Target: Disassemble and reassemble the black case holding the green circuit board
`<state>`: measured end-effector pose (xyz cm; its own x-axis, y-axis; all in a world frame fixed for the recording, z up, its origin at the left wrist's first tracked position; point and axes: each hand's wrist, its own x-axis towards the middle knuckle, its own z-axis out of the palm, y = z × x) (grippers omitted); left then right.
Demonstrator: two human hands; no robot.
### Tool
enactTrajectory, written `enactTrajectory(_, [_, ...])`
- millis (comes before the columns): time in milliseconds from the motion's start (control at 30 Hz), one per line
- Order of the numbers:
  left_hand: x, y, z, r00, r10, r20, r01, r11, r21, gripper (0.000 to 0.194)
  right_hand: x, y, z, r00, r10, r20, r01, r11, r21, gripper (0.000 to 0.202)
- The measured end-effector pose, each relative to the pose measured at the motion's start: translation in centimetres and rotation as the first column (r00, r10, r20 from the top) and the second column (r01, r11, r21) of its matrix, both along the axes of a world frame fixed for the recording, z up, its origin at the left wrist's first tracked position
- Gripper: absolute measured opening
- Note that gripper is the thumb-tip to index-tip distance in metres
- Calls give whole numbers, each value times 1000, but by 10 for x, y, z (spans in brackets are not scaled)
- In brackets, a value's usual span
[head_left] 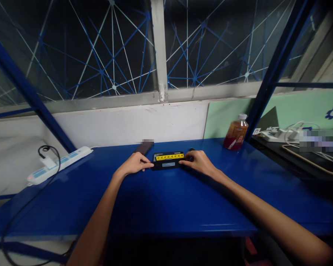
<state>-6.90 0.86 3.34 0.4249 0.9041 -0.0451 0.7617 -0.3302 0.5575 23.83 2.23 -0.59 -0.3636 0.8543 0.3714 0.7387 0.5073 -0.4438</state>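
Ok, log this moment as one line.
left hand: holding left end of black network switch; right hand: holding right end; yellow ports: visible; on blue table: drink bottle at right, white power strip at left

Left hand's grip has one end of a black box with a row of yellow ports, right hand's grip has the other. Can't tell if it's touching the blue counter tbh. White power strip over on the left, white-capped bottle on the right.
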Motion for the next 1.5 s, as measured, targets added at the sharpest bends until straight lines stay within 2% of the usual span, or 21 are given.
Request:
enactTrajectory(100, [-1,0,-1,1000,8,7,-8,1000,9,44,2,0,3,998,18,63,-18,1000,-10,36])
enactTrajectory(300, [4,3,-7,997,36,63,-40,997,67,45,1,-4,3,994,13,111,-23,996,89,35])
enactTrajectory(533, [14,4,-12,984,108,139,-117,991,60,43,-2,-4,-3,996,-84,29,81,992,95,40])
enactTrajectory(667, [17,4,-15,975,128,182,-138,989,45,42,-4,-3,-6,997,-64,-43,67,996,63,36])
enactTrajectory(867, [16,11,-25,972,150,180,-171,979,109,43,-7,-2,-10,996,-38,-77,43,997,66,32])
enactTrajectory(967, [15,13,-30,976,152,155,-174,975,139,44,-9,1,-11,998,-49,-47,53,996,75,32])
enactTrajectory(1133, [18,12,-35,988,136,77,-148,971,188,44,-13,5,-11,997,-80,-15,80,997,-4,29])
enactTrajectory(1267, [26,9,-36,986,154,-65,-123,931,345,44,-19,2,-6,999,30,-32,-31,999,-41,27])
enactTrajectory(1333, [29,7,-35,974,191,-122,-131,914,384,43,-21,0,-2,999,46,-23,-47,997,-55,28])
enactTrajectory(1500, [27,4,-24,962,207,-176,-145,939,312,38,-17,-2,4,998,54,44,-51,997,-57,42])
